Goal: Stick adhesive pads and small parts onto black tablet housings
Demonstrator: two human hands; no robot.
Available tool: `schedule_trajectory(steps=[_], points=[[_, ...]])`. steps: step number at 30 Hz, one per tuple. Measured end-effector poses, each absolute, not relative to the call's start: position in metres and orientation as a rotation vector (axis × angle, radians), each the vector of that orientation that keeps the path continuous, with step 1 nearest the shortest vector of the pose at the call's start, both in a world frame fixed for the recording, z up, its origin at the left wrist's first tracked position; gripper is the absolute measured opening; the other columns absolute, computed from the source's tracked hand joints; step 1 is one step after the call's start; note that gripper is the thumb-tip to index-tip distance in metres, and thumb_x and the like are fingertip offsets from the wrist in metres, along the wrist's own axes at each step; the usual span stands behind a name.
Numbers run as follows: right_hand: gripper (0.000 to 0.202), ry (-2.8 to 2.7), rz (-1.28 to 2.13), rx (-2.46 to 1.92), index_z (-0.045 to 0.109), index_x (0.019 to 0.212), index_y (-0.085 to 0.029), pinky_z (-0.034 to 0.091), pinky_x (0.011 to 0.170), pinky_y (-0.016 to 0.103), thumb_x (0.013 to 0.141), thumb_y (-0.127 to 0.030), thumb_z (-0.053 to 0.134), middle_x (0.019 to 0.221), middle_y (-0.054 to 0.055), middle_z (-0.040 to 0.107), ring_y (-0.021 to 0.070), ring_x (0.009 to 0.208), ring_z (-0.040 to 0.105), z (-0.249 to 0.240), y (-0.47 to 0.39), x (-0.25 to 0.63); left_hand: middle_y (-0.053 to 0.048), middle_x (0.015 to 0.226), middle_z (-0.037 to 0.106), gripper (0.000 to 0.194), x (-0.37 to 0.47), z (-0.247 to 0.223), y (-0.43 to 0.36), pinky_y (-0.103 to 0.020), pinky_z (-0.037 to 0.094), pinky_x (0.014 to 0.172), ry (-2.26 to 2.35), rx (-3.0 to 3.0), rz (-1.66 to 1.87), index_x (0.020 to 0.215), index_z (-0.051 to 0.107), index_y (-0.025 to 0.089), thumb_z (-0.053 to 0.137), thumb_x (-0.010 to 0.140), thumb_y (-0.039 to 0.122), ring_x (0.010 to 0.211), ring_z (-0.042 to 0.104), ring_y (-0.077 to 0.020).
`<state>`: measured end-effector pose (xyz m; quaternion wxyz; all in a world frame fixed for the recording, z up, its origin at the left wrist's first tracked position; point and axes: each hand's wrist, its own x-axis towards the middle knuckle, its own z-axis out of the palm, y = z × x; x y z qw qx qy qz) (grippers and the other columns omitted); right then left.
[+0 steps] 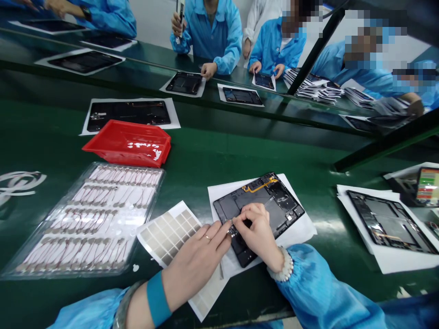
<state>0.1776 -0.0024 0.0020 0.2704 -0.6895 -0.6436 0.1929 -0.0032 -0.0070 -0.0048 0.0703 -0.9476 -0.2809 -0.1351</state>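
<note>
An opened tablet housing [219, 208], black inside with an orange flex cable [262, 186], lies tilted on white paper [303, 228] in front of me. My right hand [255, 233] is over its near-left edge, thumb and index finger pinched on something too small to make out. My left hand [199, 260] reaches in flat with its fingers stretched out, fingertips meeting the right hand's at that edge. Beneath the left hand is a sheet of greyish square stickers [171, 233], partly covered by it.
Left of the sheet stands a clear tray [146, 219] of small round parts with red wires. Behind it is a red bin [126, 137] with white scraps. Another tablet housing [387, 219] lies right on paper. Co-workers in blue sit across the green bench [199, 160]; a dark post [387, 141] slants at right.
</note>
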Motion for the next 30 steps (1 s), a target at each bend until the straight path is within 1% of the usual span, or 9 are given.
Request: schedule_trajectory(steps=[3, 8, 13, 16, 19, 21, 24, 26, 30], points=[[0.020, -1.741, 0.510, -1.861, 0.063, 0.062, -0.023, 0.033, 0.083, 0.038, 0.081, -0.024, 0.061, 0.083, 0.002, 0.062, 0.0213, 0.094, 0.050, 0.002, -0.002, 0.177, -0.007, 0.129, 0.057, 0.033, -0.003, -0.007, -0.006, -0.037, 0.035, 0.095, -0.806, -2.874, -0.354, 0.115, 0.057, 0.015, 0.044, 0.085, 0.012, 0.113, 0.051, -0.0235], [0.019, -1.765, 0.510, -1.883, 0.060, 0.063, -0.021, 0.033, 0.084, 0.037, 0.082, -0.022, 0.062, 0.085, 0.001, 0.062, 0.0212, 0.096, 0.049, 0.003, -0.003, 0.177, -0.009, 0.126, 0.058, 0.034, -0.001, -0.004, -0.004, -0.038, 0.035, 0.093, -0.758, -2.868, -0.311, 0.113, 0.057, 0.014, 0.047, 0.081, 0.011, 0.110, 0.052, -0.0240], [0.013, -1.945, 0.416, -1.881, 0.062, 0.073, -0.022, 0.034, 0.079, 0.036, 0.085, -0.027, 0.060, 0.087, 0.002, 0.061, 0.0213, 0.092, 0.050, 0.009, -0.002, 0.184, -0.013, 0.125, 0.058, 0.030, 0.002, 0.002, -0.003, -0.038, 0.035, 0.090, -0.720, -2.869, -0.237, 0.108, 0.057, 0.013, 0.049, 0.079, 0.012, 0.107, 0.053, -0.0249], [0.020, -2.042, 0.300, -1.840, 0.064, 0.074, -0.022, 0.035, 0.078, 0.037, 0.089, -0.032, 0.055, 0.090, 0.004, 0.061, 0.0217, 0.091, 0.050, 0.011, -0.001, 0.188, -0.015, 0.124, 0.058, 0.027, 0.004, 0.005, -0.003, -0.039, 0.035, 0.090, -0.712, -2.885, -0.207, 0.107, 0.056, 0.013, 0.048, 0.081, 0.014, 0.109, 0.052, -0.0257], [0.026, -2.081, 0.226, -1.791, 0.065, 0.073, -0.022, 0.037, 0.080, 0.038, 0.092, -0.032, 0.051, 0.095, 0.006, 0.061, 0.0228, 0.095, 0.050, 0.012, -0.001, 0.190, -0.017, 0.123, 0.057, 0.026, 0.007, 0.006, -0.004, -0.040, 0.034, 0.090, -0.703, -2.892, -0.199, 0.107, 0.056, 0.011, 0.048, 0.083, 0.018, 0.110, 0.052, -0.0269], [0.023, -2.081, 0.215, -1.767, 0.066, 0.079, -0.022, 0.038, 0.081, 0.038, 0.092, -0.031, 0.050, 0.098, 0.007, 0.062, 0.0234, 0.096, 0.051, 0.012, 0.000, 0.193, -0.019, 0.121, 0.058, 0.025, 0.008, 0.008, -0.006, -0.040, 0.034, 0.090, -0.705, -2.885, -0.193, 0.104, 0.057, 0.010, 0.050, 0.083, 0.021, 0.110, 0.051, -0.0280], [0.020, -2.019, 0.182, -1.753, 0.065, 0.097, -0.020, 0.039, 0.083, 0.039, 0.092, -0.031, 0.049, 0.102, 0.008, 0.062, 0.0240, 0.098, 0.053, 0.011, 0.003, 0.203, -0.020, 0.120, 0.058, 0.024, 0.010, 0.009, -0.008, -0.040, 0.034, 0.089, -0.709, -2.864, -0.178, 0.102, 0.058, 0.009, 0.052, 0.083, 0.024, 0.109, 0.052, -0.0286], [0.022, -1.980, 0.170, -1.738, 0.063, 0.104, -0.020, 0.040, 0.083, 0.039, 0.092, -0.030, 0.048, 0.103, 0.009, 0.062, 0.0240, 0.098, 0.053, 0.009, 0.006, 0.212, -0.020, 0.120, 0.058, 0.024, 0.011, 0.011, -0.008, -0.040, 0.034, 0.089, -0.710, -2.859, -0.163, 0.103, 0.058, 0.009, 0.052, 0.084, 0.024, 0.107, 0.053, -0.0280], [0.019, -1.993, 0.273, -1.677, 0.063, 0.099, -0.021, 0.042, 0.083, 0.037, 0.092, -0.028, 0.047, 0.100, 0.008, 0.063, 0.0229, 0.097, 0.054, 0.002, 0.008, 0.223, -0.015, 0.118, 0.059, 0.020, 0.012, 0.016, 0.004, -0.040, 0.034, 0.090, -0.663, -2.912, -0.142, 0.102, 0.057, 0.013, 0.052, 0.085, 0.022, 0.107, 0.052, -0.0269]])
